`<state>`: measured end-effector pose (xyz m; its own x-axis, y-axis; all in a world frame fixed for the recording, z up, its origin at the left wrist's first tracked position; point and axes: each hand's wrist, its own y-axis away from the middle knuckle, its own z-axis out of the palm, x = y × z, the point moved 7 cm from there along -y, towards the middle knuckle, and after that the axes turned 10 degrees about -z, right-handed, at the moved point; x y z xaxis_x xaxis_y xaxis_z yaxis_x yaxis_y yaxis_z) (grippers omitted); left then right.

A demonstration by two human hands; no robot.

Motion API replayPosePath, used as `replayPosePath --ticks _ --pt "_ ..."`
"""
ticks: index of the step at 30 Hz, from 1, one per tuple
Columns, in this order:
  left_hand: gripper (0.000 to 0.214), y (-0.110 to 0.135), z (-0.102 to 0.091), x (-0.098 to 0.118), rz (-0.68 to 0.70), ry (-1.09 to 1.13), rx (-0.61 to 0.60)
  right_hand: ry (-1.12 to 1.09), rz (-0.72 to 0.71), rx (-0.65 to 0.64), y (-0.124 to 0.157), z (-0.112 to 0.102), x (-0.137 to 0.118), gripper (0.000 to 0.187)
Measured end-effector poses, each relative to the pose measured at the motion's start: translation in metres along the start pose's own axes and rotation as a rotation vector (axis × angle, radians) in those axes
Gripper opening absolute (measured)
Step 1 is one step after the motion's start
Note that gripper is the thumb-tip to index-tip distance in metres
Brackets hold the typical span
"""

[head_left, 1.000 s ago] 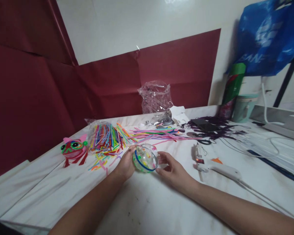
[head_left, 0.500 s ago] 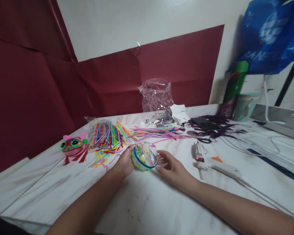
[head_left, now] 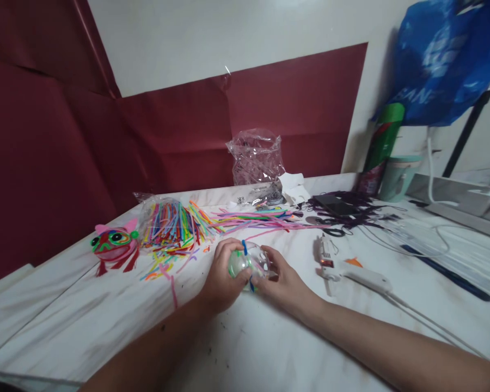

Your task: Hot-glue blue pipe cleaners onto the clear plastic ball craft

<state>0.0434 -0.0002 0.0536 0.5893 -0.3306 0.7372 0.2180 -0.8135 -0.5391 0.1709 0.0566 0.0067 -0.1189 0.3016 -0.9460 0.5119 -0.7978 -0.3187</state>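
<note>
Between my hands is a clear rounded plastic container [head_left: 258,255] with a dark blue pipe cleaner around its middle and green trim on its left part. My left hand [head_left: 228,272] is wrapped round the left side, thumb across the front. Fingers of my right hand [head_left: 283,275] grip the right side, with the thumb near the blue band. Both palms hide parts of the container. Left of it lie loose pipe cleaners [head_left: 173,258] in several colours. A white glue gun [head_left: 363,275] rests to the right of my right hand.
A pink-eared decorated figure [head_left: 113,245] stands at the left. Bundled pipe cleaners [head_left: 167,220] in clear wrap lie behind my hands. Toward the back right are black-handled scissors [head_left: 334,232], a dark phone [head_left: 335,205], purple strands [head_left: 361,215], a spray can [head_left: 384,141] and a mint mug [head_left: 400,177].
The container has been turned, so its blue band now runs upright instead of across the front. My left hand has come over its left side, and my right hand has closed in on it.
</note>
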Motion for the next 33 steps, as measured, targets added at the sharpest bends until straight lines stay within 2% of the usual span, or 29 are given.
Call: replayPosePath --ticks 3,8,12,15,28,33 --pt "0.030 0.001 0.001 0.004 0.003 0.005 0.006 0.039 -0.012 0.012 0.000 0.001 -0.001 0.076" --pt "0.013 -0.003 -0.003 0.000 -0.060 0.158 -0.013 0.058 -0.025 0.015 0.000 0.000 0.000 0.072" --pt "0.013 -0.006 -0.005 -0.012 -0.233 0.364 -0.027 0.066 0.002 0.048 -0.002 -0.004 0.007 0.072" --pt "0.018 -0.007 -0.006 -0.019 -0.310 0.412 -0.035 0.067 0.012 0.054 -0.004 -0.006 0.011 0.074" --pt "0.021 -0.006 -0.007 -0.023 -0.433 0.560 -0.072 -0.033 0.039 0.033 -0.002 -0.003 0.012 0.072" --pt "0.019 -0.006 -0.007 -0.021 -0.434 0.573 -0.080 -0.017 0.026 0.029 -0.001 -0.004 0.012 0.070"
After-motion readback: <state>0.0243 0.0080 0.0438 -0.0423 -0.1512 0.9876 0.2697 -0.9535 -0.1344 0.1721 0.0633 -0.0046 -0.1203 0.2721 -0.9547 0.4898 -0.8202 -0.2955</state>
